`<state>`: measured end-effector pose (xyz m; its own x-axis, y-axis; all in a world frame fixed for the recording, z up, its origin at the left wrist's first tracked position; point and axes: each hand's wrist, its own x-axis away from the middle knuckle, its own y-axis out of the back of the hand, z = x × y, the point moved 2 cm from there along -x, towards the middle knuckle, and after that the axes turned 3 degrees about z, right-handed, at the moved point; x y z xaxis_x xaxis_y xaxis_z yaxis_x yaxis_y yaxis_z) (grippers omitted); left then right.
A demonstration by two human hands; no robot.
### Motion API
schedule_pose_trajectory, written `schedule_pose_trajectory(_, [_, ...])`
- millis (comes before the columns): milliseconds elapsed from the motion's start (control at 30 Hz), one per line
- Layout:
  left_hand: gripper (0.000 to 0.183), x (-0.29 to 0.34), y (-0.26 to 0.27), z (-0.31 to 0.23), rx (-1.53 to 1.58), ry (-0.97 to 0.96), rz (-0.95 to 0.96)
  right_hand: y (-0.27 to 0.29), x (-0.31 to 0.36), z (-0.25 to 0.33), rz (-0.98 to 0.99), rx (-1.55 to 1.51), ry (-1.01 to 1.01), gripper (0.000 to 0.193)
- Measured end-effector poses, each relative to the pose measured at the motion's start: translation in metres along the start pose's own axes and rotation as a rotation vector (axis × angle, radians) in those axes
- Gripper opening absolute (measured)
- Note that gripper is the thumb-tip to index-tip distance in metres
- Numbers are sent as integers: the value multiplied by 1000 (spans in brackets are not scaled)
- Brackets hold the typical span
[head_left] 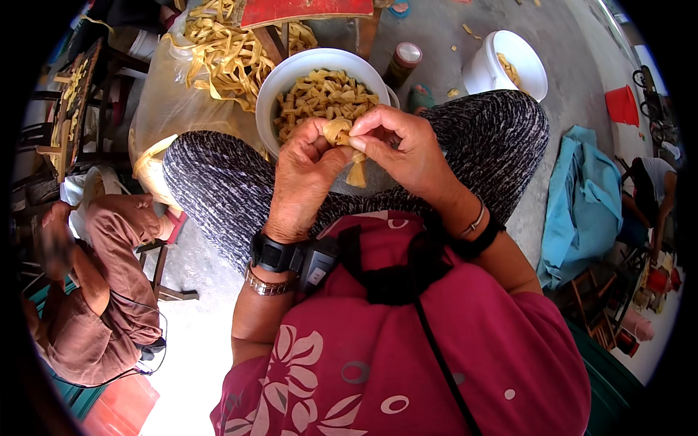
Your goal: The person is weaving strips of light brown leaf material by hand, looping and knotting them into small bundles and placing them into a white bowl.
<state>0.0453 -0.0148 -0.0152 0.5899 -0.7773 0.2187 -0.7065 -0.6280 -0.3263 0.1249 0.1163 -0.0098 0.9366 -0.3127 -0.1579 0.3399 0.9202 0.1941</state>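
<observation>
A soft yellow tofu skin strip (356,173) is looped between my two hands, its tail hanging down. My left hand (305,171) is closed around the loop. From the other side, my right hand (407,149) pinches the strip between thumb and forefinger. Just beyond my fingers, between my knees, stands a white tub (266,102) holding many small knotted tofu skin pieces (323,94). Part of the tub's near side is hidden behind my hands.
Loose strips (218,62) lie heaped on plastic sheeting at the far left, beside a red-topped stool (305,10). A lidded flask (402,64) and a white bucket (476,73) stand to the right. A blue cloth (582,211) lies farther right. Co-workers sit at both sides.
</observation>
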Motion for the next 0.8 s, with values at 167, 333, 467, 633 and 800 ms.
schedule_pose_trajectory(167, [21,-2,4,6,17,12,30,1,0,3,48,46,-48,11])
schedule_pose_trajectory(333, [29,-4,-4,1,186,43,10,-2,1,-5,1,-233,-217,10])
schedule_pose_trajectory(467, [31,-2,2,-7,323,59,182,11,-3,-5,-69,-248,-93,9])
schedule_pose_trajectory(633, [23,0,20,-8,290,93,181,50,-8,-16,-159,-245,-186,7])
schedule_pose_trajectory(800, [18,-8,22,-7,193,149,191,50,-18,1,-130,228,108,21])
